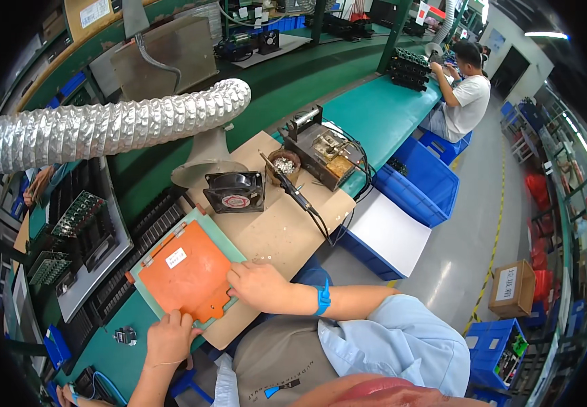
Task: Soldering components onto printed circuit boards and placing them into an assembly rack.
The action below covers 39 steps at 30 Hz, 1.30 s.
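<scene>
A flat orange hinged plate (188, 271) lies over a pale green base board (145, 288), with a white label near its hinged far edge. Together they look like a soldering fixture. My left hand (170, 339) grips the near left corner of the fixture, fingers bent over its edge and thumb toward the right. At the right edge, my right hand (256, 285) has its fingers closed on the fixture's border. A blue wrist strap (323, 297) circles my right wrist. Whatever lies beneath the orange plate is hidden.
Beyond the fixture stand a small black fan (236, 192), a soldering iron (293, 193), a tip-cleaning pot (284, 165) and a soldering station (324, 152). A silver duct (117, 125) hangs left. Blue bins (419, 180) stand right; a co-worker (466, 91) sits farther off.
</scene>
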Tool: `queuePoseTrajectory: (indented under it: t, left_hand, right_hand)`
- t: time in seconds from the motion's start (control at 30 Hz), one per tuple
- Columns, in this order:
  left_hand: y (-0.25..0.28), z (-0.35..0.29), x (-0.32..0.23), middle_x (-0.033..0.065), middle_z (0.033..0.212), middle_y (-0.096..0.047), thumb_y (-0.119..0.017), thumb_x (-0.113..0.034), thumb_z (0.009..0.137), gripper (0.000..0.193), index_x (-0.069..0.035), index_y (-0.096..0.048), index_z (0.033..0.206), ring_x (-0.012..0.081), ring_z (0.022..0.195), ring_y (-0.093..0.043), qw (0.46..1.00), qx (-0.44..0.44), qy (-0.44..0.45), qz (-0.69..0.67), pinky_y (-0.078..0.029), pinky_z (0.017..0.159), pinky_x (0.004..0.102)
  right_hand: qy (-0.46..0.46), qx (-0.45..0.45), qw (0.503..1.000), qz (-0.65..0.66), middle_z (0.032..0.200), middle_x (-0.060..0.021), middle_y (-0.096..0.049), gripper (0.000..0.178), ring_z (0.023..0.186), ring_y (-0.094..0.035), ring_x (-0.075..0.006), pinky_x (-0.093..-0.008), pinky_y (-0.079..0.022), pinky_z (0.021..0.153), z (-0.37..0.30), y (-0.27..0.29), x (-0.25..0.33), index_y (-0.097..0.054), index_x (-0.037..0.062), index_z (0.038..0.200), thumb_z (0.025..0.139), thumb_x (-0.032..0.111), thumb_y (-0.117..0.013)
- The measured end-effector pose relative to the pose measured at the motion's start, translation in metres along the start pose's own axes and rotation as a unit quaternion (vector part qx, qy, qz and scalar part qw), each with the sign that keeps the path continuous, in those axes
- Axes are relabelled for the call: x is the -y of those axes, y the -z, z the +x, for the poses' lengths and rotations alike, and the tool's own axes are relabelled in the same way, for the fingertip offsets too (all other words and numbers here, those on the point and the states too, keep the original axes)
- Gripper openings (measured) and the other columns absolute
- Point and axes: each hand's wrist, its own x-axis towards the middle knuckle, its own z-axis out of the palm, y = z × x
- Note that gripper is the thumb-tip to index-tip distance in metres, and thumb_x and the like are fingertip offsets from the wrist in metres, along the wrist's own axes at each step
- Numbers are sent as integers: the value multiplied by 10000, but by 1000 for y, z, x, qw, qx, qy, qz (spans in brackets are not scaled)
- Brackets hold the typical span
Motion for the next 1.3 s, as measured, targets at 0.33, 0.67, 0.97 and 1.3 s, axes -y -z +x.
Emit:
queuePoseTrajectory:
  t: [0.33, 0.67, 0.97, 1.3]
  left_hand:
    - [-13, 4, 14, 48, 822, -564, -725, -355, 880, 243, -149, -598, 862, 237, 685, -593, 992, -40, -115, 19, -476, 570, 344]
    - [-8, -15, -6, 71, 883, -631, -646, -236, 946, 139, -99, -664, 960, 246, 689, -602, 969, -75, 181, -151, -466, 593, 335]
    - [-12, -30, -26, 80, 965, -656, -521, -191, 1031, 279, -33, -699, 1175, 194, 744, -558, 788, -191, 359, -462, -450, 636, 324]
    - [31, -16, 12, 45, 1067, -677, -702, -65, 880, 289, -45, -746, 1165, 100, 671, -471, 771, -297, 318, -465, -344, 594, 220]
  right_hand:
    - [114, 33, 993, 27, 967, -96, -569, 194, 901, -635, -263, -372, -533, 756, 5, 5, -16, -591, 83, 989, 889, 203, -705]
    - [-20, -32, 995, 92, 1055, -112, -577, 366, 913, -638, -295, -386, -546, 787, -6, 11, -8, -581, 108, 1169, 864, 208, -755]
    - [-118, 12, 974, 194, 1140, -124, -591, 452, 873, -637, -271, -371, -549, 773, -5, 29, 5, -558, 88, 1306, 900, 165, -740]
    - [-95, -65, 847, 519, 1429, -133, -505, 654, 1089, -604, -223, -278, -500, 783, 18, 68, 10, -466, 34, 1486, 865, -13, -666]
